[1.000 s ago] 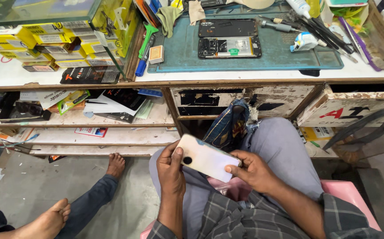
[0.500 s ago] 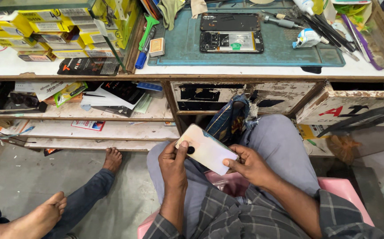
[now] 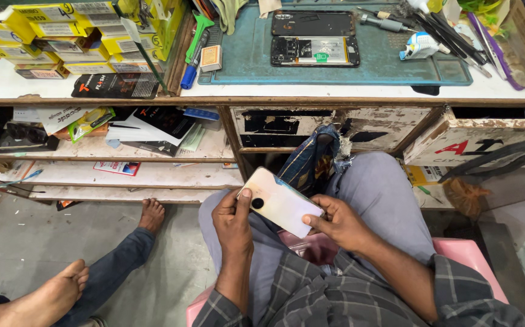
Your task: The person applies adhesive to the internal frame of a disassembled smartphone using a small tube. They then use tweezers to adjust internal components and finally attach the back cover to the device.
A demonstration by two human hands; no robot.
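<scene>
The pearly phone back cover (image 3: 280, 200) sits over our lap, below the bench's edge, gripped from both ends: our left hand (image 3: 233, 223) clasps the upper-left end with the thumb pressed near its dark round camera hole, and our right hand (image 3: 337, 223) pinches the lower-right end between thumb and fingers. Its long axis runs on a diagonal, camera end up and to the left toward the shelves, the other end down and right toward our right knee, outer face turned up at the lens. As we judge it, the work is midway: on the teal repair mat (image 3: 244, 60) above lie the opened phone body (image 3: 315, 51) with its insides bared and a dark panel (image 3: 312, 23) just beyond it, so the cover is off and not yet refitted (whether it is cleaned or glued we cannot tell). Yellow boxes (image 3: 44, 24) crowd the bench's left; another person's bare feet (image 3: 152, 215) rest on the floor.
</scene>
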